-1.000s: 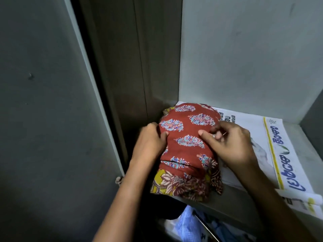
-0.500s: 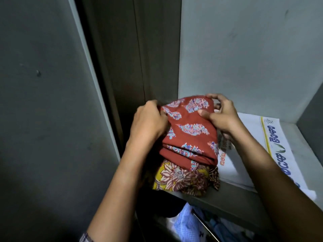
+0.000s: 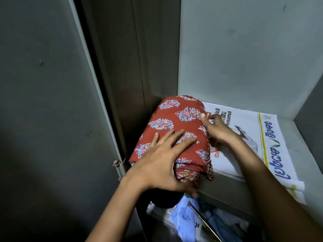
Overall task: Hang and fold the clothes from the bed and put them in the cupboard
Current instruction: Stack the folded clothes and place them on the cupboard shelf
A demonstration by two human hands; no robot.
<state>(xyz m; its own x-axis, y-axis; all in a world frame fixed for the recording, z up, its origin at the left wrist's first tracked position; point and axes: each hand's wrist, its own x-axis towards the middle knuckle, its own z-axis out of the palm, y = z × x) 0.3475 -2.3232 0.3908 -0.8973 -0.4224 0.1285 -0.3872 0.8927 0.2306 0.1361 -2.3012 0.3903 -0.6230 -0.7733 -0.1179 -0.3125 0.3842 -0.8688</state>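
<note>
The folded clothes [image 3: 174, 130], a red printed bundle with a floral piece beneath, are seen lying in the left front corner of the cupboard [image 3: 244, 49] shelf [image 3: 227, 187], close against the side wall, with their right edge on the newspaper [image 3: 253, 137] that lines the shelf. The near end is seen to hang just over the shelf's front lip.

The left hand [image 3: 162, 161] is laid flat on top, fingers straight and spread, and the bundle is pressed down. The right hand [image 3: 220, 135] is set against the bundle's right side, thumb on the top layer and fingers curled in at the edge. A grip on that edge is judged likely, though the fingertips are partly hidden. Below the shelf, a blue checked shirt [image 3: 183, 219] can be made out in the dim lower part.

The step in hand is judged to be the placing: the bundle is being settled and squared on the shelf. For the next move, a push towards the back wall is called for, so that nothing overhangs. The loose floral corner at the front right should be tucked in before both hands are lifted away gently, lest the folds be dragged open.
</note>
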